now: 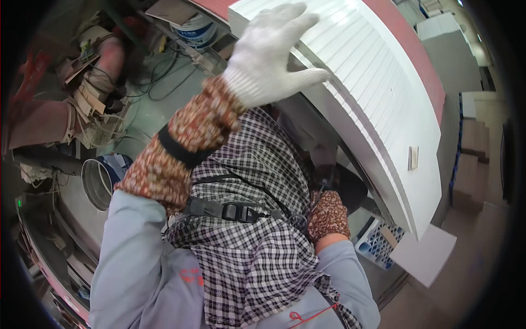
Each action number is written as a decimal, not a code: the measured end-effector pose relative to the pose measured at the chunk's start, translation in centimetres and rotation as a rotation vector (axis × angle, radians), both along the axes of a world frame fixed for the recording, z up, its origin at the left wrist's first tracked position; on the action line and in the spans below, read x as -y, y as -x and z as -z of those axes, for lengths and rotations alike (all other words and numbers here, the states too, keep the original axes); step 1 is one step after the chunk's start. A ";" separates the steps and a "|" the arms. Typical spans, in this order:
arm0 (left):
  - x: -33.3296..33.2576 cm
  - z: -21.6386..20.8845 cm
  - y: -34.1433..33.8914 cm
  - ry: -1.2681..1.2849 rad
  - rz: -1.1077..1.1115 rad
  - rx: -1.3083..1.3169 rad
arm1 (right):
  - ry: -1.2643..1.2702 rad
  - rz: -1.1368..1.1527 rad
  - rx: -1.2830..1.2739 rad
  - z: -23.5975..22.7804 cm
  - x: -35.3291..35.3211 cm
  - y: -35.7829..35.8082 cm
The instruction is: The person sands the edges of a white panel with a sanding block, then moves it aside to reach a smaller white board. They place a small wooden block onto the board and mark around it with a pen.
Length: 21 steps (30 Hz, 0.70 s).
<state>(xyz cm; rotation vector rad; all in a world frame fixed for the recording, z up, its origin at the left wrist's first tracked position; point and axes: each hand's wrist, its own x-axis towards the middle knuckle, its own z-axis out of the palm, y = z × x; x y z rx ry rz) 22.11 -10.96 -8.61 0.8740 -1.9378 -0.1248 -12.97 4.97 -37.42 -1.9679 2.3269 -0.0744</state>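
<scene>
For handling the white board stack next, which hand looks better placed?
Probably the left hand: gloved and open, it is at the edge of the white board stack. The right hand cannot be made out beyond its patterned sleeve, lower in the picture.

Panels (367, 60) at one o'clock look smooth and white, with a faint satin gloss. The glove (268, 55) at twelve is matt, ribbed knit cloth. At nine, the patterned sleeve cover (178, 137) is soft, gathered fabric, and the bucket's (94, 183) inside looks like shiny metal. The checked apron (246, 268) at six is matt, creased cloth; the buckle (236, 212) at seven, smooth black plastic. The loose board (424, 255) at four appears flat and matt.
</scene>
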 end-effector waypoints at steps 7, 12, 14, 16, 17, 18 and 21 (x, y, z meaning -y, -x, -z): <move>-5.5 6.9 -5.4 -0.786 -0.297 -0.158 | -0.015 0.154 0.858 -1.9 2.3 -5.1; -2.8 11.2 -9.5 -1.324 -0.364 -0.311 | 0.151 0.960 2.323 -2.6 2.6 -5.5; -2.2 10.9 -9.6 -1.431 -0.293 -0.392 | 0.158 0.868 2.435 -2.7 2.5 -5.3; -0.9 11.3 -9.8 -1.574 -0.081 -0.201 | 0.158 0.805 2.440 -3.2 2.5 -4.8; -0.6 11.8 -9.9 -1.578 -0.091 -0.203 | 0.157 0.745 2.451 -3.8 2.6 -5.2; -0.5 12.4 -9.7 -1.556 -0.080 -0.271 | 0.143 0.749 2.452 -4.2 2.9 -5.7; -0.9 11.1 -8.2 -1.503 -0.004 -0.379 | -0.009 0.681 2.503 -3.5 3.2 -5.2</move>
